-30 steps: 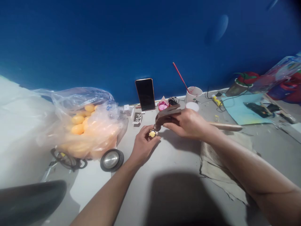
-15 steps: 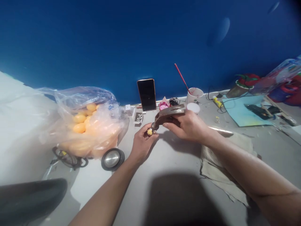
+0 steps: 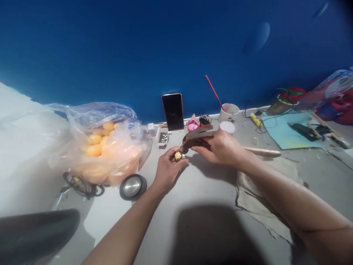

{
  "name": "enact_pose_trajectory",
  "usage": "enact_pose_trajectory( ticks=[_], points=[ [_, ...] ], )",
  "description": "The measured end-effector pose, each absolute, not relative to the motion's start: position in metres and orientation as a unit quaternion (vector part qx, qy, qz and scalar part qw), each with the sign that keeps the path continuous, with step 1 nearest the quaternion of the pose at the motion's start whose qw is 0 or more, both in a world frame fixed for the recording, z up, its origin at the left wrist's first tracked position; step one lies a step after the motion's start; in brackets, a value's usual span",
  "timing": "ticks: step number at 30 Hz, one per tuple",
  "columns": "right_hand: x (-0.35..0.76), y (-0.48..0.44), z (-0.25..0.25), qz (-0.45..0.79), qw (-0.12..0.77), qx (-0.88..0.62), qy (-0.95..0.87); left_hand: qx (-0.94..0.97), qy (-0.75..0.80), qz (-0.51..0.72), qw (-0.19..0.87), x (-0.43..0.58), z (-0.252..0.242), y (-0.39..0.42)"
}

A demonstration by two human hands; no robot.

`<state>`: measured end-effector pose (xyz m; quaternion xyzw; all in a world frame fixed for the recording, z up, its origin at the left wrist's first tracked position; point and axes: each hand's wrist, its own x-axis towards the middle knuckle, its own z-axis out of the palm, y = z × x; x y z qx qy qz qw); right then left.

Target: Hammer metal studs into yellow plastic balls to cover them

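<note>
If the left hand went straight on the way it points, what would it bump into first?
Probably the hammer head in the right hand, just beyond the left hand; depth is unclear.

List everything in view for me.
hammer: one, brown, right hand
piece: one, yellow-faced, left hand
phone: one, black, by wall
box: one, white, before phone
pots: two, pink/black, by phone
cup: one, white, by wall
stick: one, red, in cup
disc: one, white, before cup
tube: one, yellow, right
sheet: one, turquoise, right
bag: one, clear, orange pieces inside, left
round object: one, silver-black, left
cylinder: one, black, lower left
cloth: one, beige, right
clutter: uncounted, mixed, both sides
wall: one, blue, behind
table: one, grey, beneath
left hand: one, bare, around piece
right hand: one, bare, gripping hammer
</note>
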<state>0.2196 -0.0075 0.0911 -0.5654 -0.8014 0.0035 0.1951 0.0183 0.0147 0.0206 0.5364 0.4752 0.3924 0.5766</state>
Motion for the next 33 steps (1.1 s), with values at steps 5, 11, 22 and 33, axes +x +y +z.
enact_pose_trajectory(
  ticks=[5,11,22,33],
  points=[
    [0.2200,-0.0078,0.0906,0.006,0.215,-0.552,-0.806,0.593,0.473,0.395,0.519,0.0143,0.0198,0.0169],
    [0.2210,-0.0073,0.0929,-0.007,0.201,-0.573,-0.794,0.584,0.468,0.387,0.539,0.0144,0.0162,0.0154],
    [0.2215,-0.0102,0.0964,0.011,0.229,-0.565,-0.792,0.565,0.512,0.387,0.519,0.0155,0.0219,0.0156],
    [0.2182,-0.0111,0.0923,-0.010,0.238,-0.544,-0.805,0.566,0.486,0.391,0.539,0.0157,0.0235,0.0156]
  ],
)
